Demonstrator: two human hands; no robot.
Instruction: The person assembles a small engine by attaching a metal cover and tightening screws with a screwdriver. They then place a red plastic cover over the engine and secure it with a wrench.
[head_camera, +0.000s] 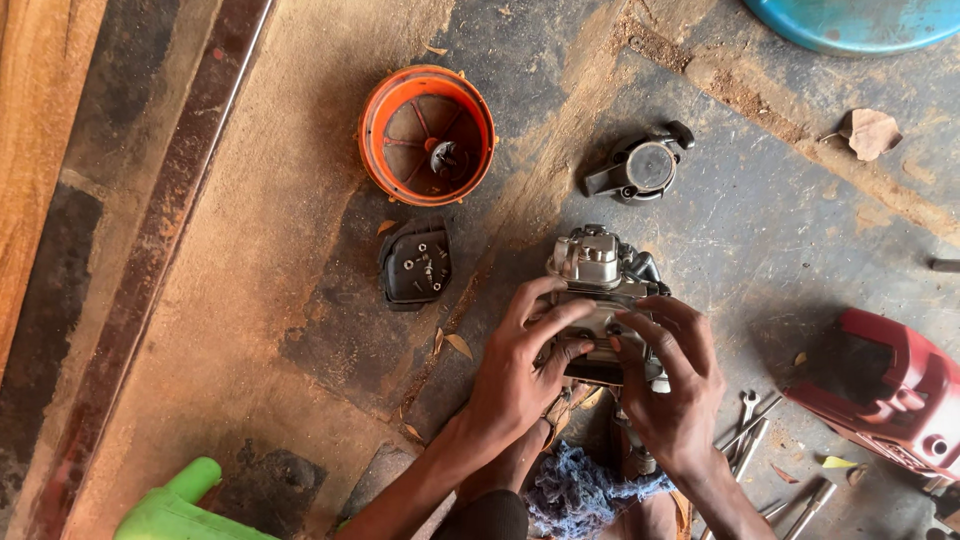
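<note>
On the dusty concrete floor, just in front of my knees, stands the small engine block (600, 275), a grey metal casting with a darker body under it. I judge it as heavy for its size and fully stiff; it will not bend, but the thin cooling ribs and the small fittings on top could chip if it falls. The metal looks oily and dusty, so I think it can slip. The best place to hold is low, on the two broad sides of the body, not the shiny upper part.

My left hand (520, 375) lies on the near left side, fingers spread and curled over the casting, the thumb pointing inward. My right hand (675, 385) covers the near right side, fingers bent and pressing on the same part. If the fingertips pinch some small piece between them I cannot tell; they hide it.

Just below the hands is a blue rag (575, 490). To the right lie some wrenches (745, 425) and a red cover (895, 395). Further up are a black cap (415, 265), an orange round housing (428, 135) and a dark round part (640, 165).
</note>
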